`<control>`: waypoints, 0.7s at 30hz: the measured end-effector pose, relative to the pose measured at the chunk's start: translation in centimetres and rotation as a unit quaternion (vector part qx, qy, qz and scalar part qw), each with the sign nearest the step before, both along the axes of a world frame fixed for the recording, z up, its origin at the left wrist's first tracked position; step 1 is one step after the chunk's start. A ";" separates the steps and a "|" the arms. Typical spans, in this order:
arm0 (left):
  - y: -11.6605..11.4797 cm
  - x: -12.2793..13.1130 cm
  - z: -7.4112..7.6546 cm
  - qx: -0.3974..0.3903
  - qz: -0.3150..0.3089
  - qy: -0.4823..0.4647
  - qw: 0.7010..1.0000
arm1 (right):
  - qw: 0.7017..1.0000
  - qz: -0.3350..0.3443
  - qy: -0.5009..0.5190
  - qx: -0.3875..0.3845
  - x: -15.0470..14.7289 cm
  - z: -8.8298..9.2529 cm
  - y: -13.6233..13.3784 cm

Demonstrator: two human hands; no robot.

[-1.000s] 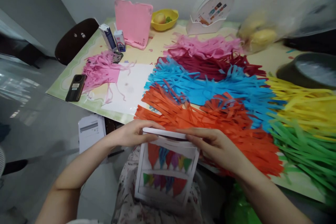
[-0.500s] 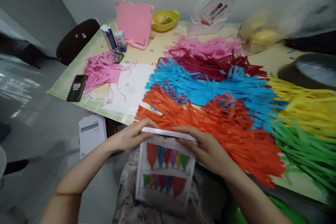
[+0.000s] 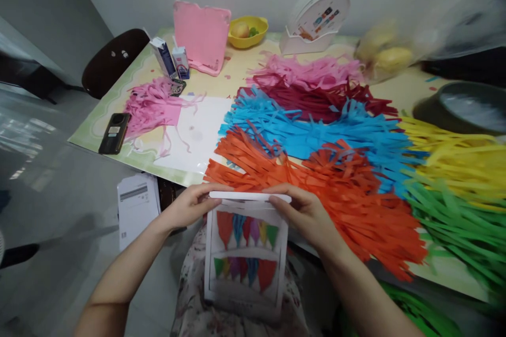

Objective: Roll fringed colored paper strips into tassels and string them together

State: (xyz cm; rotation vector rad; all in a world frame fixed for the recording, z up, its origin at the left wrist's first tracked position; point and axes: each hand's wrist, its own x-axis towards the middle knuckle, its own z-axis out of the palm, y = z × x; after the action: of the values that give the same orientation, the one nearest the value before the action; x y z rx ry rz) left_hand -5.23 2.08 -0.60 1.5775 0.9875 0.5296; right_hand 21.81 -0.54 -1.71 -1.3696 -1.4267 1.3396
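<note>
A flat white-framed panel [image 3: 247,250] stands tilted over my lap, its face showing two rows of coloured hanging pennants. Whether it is a tablet or a framed picture, I cannot tell. My left hand [image 3: 195,205] pinches the left end of its thick white top edge, thumb on the near side. At the other end of that edge, my right hand [image 3: 298,209] grips in the same way. Just beyond both hands lies orange fringed paper [image 3: 316,189] on the table, with blue fringed paper [image 3: 308,131] behind it.
Dark red [image 3: 304,100], pink [image 3: 308,71], yellow [image 3: 466,152] and green [image 3: 454,221] fringes cover the table [image 3: 95,121]. A phone [image 3: 114,133], drink cartons [image 3: 163,58], a pink tablet case [image 3: 201,37] and a yellow fruit bowl [image 3: 249,39] stand leftward and back.
The panel's top edge has levelled out and moved slightly left, with both hands still on it. The things on the table have not moved.
</note>
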 end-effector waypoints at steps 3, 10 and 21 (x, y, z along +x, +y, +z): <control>0.4 0.1 0.5 -0.028 0.005 0.000 1.000 | 1.000 0.005 -0.004 -0.005 0.0 -0.1 0.2; 1.2 -0.3 0.4 -0.086 -0.024 -0.023 0.996 | 0.996 0.012 0.049 -0.069 0.4 0.0 0.0; 1.3 0.4 2.0 0.015 -0.071 0.045 0.996 | 0.996 0.015 0.062 -0.069 0.4 0.5 0.1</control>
State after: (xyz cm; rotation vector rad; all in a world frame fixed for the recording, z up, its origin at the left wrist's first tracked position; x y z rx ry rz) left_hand -4.80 3.42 1.44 1.6959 0.9307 0.3795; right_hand 22.23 -0.42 -1.22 -1.3322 -1.2983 1.5393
